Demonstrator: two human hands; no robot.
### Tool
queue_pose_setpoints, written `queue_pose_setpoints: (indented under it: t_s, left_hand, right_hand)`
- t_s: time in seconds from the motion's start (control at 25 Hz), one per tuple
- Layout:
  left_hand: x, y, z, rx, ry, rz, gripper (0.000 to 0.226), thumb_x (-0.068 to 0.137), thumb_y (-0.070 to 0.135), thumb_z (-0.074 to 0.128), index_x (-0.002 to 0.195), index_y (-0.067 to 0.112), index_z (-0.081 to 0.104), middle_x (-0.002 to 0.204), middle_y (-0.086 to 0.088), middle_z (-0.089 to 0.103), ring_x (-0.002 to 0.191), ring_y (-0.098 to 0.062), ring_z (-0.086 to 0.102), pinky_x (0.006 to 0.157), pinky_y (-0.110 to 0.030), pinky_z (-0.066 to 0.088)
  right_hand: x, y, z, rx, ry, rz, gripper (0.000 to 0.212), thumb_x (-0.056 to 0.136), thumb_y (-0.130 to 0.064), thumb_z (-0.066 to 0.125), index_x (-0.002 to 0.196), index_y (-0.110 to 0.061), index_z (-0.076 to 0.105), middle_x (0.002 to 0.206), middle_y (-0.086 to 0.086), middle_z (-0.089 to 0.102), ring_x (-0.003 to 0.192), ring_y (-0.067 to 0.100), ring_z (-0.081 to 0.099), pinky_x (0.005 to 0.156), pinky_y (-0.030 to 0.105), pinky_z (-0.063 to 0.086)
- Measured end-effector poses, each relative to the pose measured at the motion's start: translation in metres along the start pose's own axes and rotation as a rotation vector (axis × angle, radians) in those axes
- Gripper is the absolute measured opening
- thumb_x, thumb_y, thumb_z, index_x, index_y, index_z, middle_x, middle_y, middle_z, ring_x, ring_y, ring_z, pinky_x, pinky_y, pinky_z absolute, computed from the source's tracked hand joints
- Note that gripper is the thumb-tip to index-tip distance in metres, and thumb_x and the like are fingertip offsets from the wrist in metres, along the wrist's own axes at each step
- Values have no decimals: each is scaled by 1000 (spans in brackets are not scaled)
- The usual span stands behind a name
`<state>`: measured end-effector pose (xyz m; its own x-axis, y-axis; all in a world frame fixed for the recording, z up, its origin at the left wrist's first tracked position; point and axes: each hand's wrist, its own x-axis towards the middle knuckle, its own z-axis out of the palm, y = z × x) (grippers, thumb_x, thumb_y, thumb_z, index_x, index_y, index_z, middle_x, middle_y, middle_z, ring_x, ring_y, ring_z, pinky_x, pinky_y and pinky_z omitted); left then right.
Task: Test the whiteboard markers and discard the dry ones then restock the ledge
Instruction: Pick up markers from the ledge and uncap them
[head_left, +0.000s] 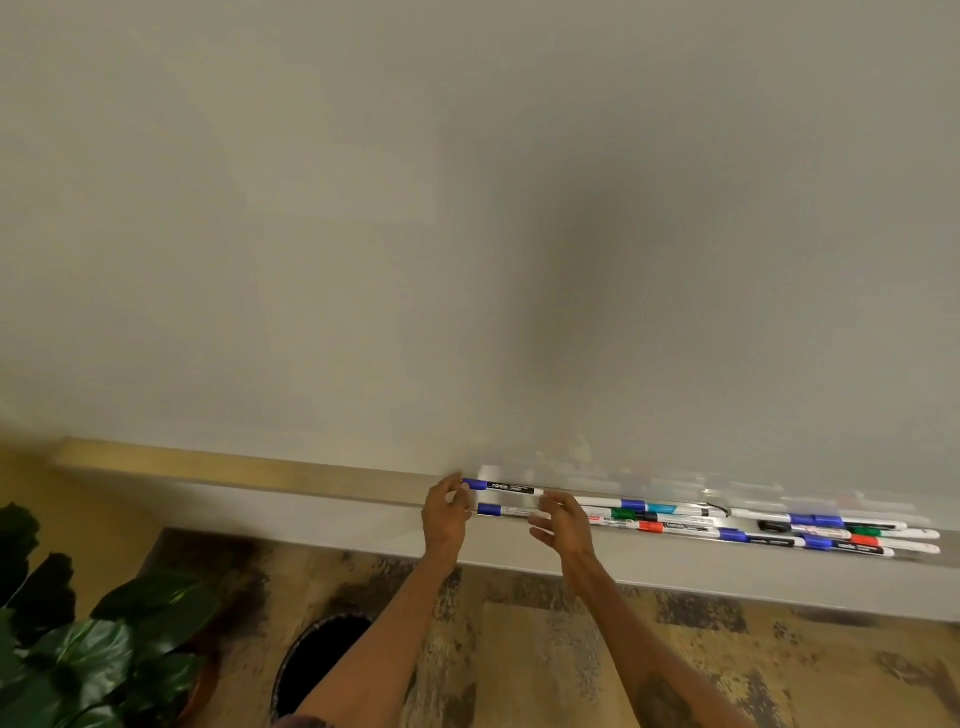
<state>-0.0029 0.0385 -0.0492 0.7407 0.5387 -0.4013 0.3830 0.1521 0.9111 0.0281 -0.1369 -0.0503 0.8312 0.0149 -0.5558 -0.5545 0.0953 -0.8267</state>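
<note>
Both hands, left hand (445, 512) and right hand (563, 522), hold one blue-capped marker (501, 487) just above the ledge's (311, 475) middle. Testing seems underway; next, pull the cap off and write.

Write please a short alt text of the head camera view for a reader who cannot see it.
Both hands, left hand and right hand, hold one blue-capped white whiteboard marker level over the long grey metal ledge under a blank whiteboard. More capped markers lie on the ledge to the right; a round black bin stands below.
</note>
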Motion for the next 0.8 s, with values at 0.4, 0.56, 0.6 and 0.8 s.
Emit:
queue_pose_setpoints:
  t_s: [0.4, 0.56, 0.6, 0.8]
  left_hand:
    - [-35, 49, 17, -319, -120, 94, 20, 98, 5, 56, 113, 8, 69, 109, -12, 69, 100, -24, 70, 84, -30, 60]
    - [-61, 80, 37, -244, -232, 225, 25, 101, 4, 50, 118, 11, 67, 112, -8, 72, 105, -19, 70, 84, -26, 58]
    - [-68, 87, 42, -223, -257, 265, 26, 101, 4, 49, 117, 13, 68, 112, -5, 73, 106, -18, 69, 85, -26, 57]
    - [-97, 127, 57, -296, -326, 348, 26, 103, 11, 47, 123, 12, 64, 112, -5, 74, 109, -16, 68, 95, -27, 53]
  right_hand:
    - [-32, -32, -12, -385, 3, -285, 13, 98, -19, 55, 109, -13, 59, 107, 8, 69, 94, 26, 67, 82, 30, 55]
    - [-51, -64, 4, -901, 6, -613, 36, 100, -46, 46, 125, -23, 57, 110, -11, 63, 96, 10, 60, 93, 29, 46]
    - [-56, -73, 7, -891, -23, -646, 35, 100, -45, 45, 123, -21, 58, 109, -7, 67, 94, 11, 62, 90, 27, 47]
    - [-71, -101, 9, -691, -26, -811, 18, 103, -25, 46, 113, -15, 58, 97, -6, 63, 81, 5, 59, 80, 21, 48]
